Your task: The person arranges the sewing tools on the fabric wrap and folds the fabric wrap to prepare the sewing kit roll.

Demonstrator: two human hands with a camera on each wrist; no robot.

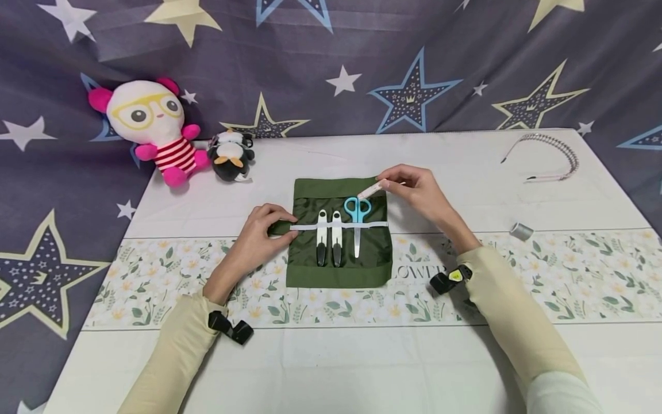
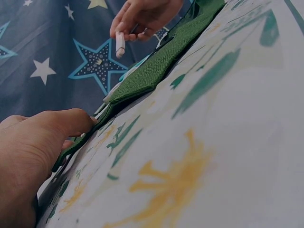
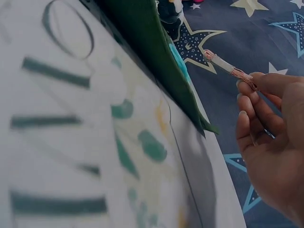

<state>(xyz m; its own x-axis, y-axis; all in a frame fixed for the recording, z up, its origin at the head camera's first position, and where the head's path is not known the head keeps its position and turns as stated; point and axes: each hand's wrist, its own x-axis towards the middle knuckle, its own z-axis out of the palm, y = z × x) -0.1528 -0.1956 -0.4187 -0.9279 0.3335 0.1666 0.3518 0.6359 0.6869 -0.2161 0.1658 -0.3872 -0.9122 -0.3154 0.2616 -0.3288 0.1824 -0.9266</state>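
Note:
A green fabric tool roll [image 1: 338, 277] lies unfolded on the table with a white elastic band [image 1: 305, 227] across it. Under the band sit two slim white tools with black tips [image 1: 322, 238] and blue-handled scissors [image 1: 357, 210], handles toward the far side. My left hand [image 1: 261, 233] pinches the roll's left edge near the end of the band; the left wrist view shows its thumb on the green cloth [image 2: 142, 80]. Above the roll's far right corner, my right hand [image 1: 419, 190] pinches a small skein of pink thread [image 3: 232, 71] with a white paper wrapper, held clear of the cloth.
A pink-and-white plush toy [image 1: 165, 132] and a penguin plush [image 1: 230, 155] sit at the back left. At the right are a grey spool [image 1: 521, 231] and a headband [image 1: 566, 152]. Behind the table hangs a star-patterned curtain [image 1: 310, 75].

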